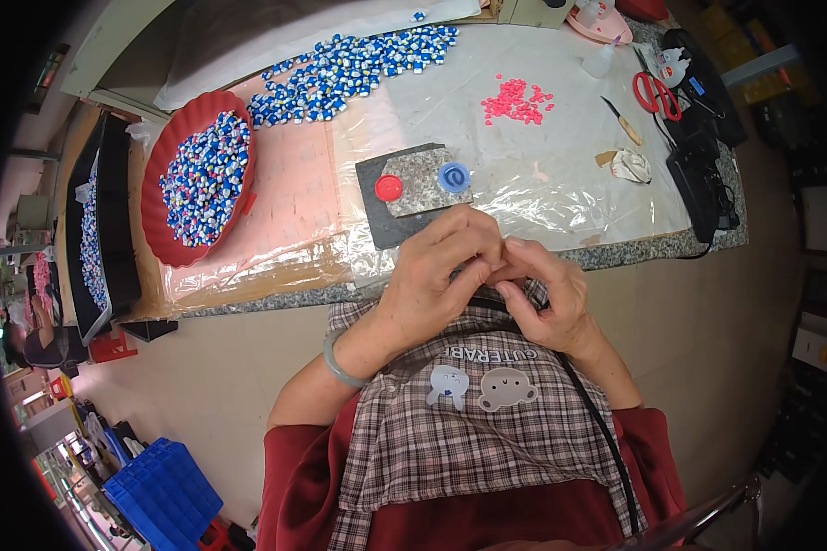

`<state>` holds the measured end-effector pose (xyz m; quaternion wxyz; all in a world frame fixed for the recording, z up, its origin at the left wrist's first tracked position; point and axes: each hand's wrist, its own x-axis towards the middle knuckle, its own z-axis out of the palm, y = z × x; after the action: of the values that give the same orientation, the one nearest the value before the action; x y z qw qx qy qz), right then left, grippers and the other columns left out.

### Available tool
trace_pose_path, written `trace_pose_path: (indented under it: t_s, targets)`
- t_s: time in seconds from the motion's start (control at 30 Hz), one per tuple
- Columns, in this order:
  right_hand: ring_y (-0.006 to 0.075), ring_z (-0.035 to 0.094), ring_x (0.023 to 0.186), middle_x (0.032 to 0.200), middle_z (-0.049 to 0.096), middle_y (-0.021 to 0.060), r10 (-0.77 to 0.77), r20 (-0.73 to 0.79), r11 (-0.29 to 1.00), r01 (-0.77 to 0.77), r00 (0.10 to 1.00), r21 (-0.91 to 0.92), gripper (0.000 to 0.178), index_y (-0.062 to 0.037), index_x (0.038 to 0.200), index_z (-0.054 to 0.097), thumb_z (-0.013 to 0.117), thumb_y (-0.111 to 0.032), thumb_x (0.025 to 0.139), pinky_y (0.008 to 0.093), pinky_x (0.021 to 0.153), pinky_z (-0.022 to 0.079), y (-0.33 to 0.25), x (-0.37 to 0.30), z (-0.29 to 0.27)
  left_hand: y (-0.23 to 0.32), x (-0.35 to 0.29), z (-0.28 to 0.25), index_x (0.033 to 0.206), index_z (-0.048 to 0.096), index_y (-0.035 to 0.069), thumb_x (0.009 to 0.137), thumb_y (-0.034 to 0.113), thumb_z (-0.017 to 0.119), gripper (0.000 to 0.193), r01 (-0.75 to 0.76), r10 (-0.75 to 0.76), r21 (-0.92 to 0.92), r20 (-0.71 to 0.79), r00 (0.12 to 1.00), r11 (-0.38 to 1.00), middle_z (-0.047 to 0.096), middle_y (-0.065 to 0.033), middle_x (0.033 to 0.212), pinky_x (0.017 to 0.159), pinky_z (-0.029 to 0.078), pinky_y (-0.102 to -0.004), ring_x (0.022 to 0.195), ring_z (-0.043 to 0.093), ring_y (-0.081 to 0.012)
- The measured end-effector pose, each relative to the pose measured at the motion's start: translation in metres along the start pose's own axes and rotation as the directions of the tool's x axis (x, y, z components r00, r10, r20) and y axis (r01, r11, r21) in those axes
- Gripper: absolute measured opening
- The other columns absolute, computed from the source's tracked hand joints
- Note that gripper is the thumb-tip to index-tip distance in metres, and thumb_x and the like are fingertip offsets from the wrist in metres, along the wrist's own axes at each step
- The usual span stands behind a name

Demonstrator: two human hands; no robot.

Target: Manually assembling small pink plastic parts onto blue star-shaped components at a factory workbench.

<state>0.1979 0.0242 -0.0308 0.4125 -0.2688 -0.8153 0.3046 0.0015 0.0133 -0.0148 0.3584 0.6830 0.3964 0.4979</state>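
Note:
My left hand and my right hand meet at the fingertips above my plaid apron, just off the table's near edge. Both are closed in a pinch, and whatever sits between the fingers is too small or hidden to name. Beyond them on the table lies a speckled stone tile on a dark slab. On that tile are a small red round dish and a small blue round dish. Farther off, many tiny pink pieces are scattered on the plastic sheet.
A red fluted bowl full of small blue-and-white pieces stands at left, with a loose pile of them behind. At right lie red-handled scissors, a wooden-handled knife, a crumpled white wad and black cables. A blue crate is on the floor.

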Motion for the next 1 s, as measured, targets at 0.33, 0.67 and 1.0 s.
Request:
trace_pose_path:
  t_s: [0.33,0.67,1.0]
  targets:
    - [0.0212,0.074,0.087,0.118,0.069,0.0209,0.168,-0.014,0.923,-0.153,0.986,0.352,0.054,0.0019,0.137,0.041,0.062,0.009,0.088,0.0306,0.080,0.059,-0.003,-0.006,-0.002,0.010,-0.006,0.000,0.104,0.057,0.002,0.086,-0.002,0.069,0.022,0.222,-0.222,-0.136,0.017,0.975,0.965,0.066,-0.0101,0.102,0.080,0.055,-0.0294,0.091,0.065,-0.0162]
    - [0.0237,0.073,0.091,0.117,0.069,0.0229,0.114,-0.046,0.911,-0.086,0.992,0.404,0.049,0.0029,0.136,0.042,0.056,0.013,0.090,0.0319,0.079,0.060,0.005,-0.008,-0.003,0.015,-0.001,-0.003,0.092,0.064,0.000,0.079,-0.005,0.068,0.014,0.164,-0.164,0.002,-0.034,0.986,0.986,0.067,-0.0092,0.090,0.073,0.054,-0.0273,0.080,0.067,-0.0178]
    - [0.0245,0.075,0.079,0.095,0.075,0.0147,-0.120,-0.078,0.993,0.119,0.990,-0.022,0.045,-0.0008,0.121,0.060,0.067,0.014,0.079,0.0322,0.068,0.061,0.002,0.004,-0.014,0.008,-0.001,-0.003,0.091,0.063,0.000,0.077,-0.007,0.067,0.016,-0.014,0.009,0.202,0.028,1.000,0.979,0.065,-0.0105,0.086,0.064,0.055,-0.0325,0.072,0.066,-0.0225]
